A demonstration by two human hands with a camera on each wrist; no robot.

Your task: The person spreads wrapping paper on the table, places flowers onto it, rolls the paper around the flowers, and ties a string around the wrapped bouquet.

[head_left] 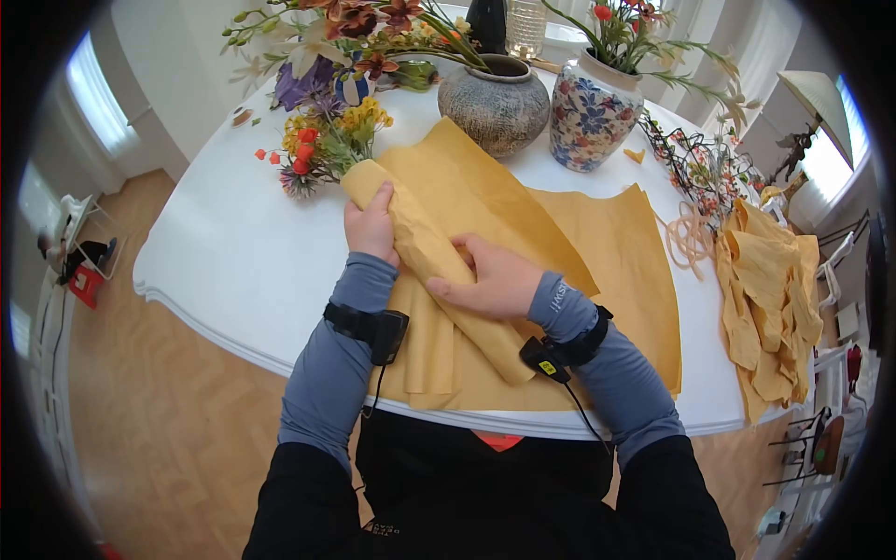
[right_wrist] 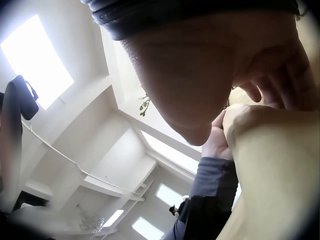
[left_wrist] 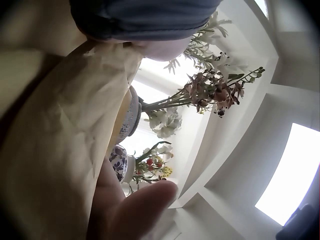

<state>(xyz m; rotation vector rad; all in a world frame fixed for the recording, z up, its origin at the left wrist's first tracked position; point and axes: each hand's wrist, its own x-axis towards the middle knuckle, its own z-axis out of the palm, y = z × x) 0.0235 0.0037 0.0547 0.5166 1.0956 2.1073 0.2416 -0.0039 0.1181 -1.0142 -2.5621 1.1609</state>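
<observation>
You have the bouquet [head_left: 322,140] mostly rolled into the yellow paper [head_left: 429,252] on the table [head_left: 224,252], left hand [head_left: 371,227] gripping the roll's top, right hand [head_left: 495,278] pressing its middle; loose sheet edges remain unwrapped.

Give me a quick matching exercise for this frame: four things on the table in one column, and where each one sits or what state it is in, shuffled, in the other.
Things:
1. paper roll
2. grey vase
3. blue-patterned vase
4. crumpled paper pile

Places or states:
A. at the table's right edge, away from both hands
B. held by the left hand and right hand, flowers sticking out of its far end
C. behind the flat paper sheets, left of the other vase
D. at the far side, holding red-flowered stems

Pairs: 1-B, 2-C, 3-D, 4-A
</observation>
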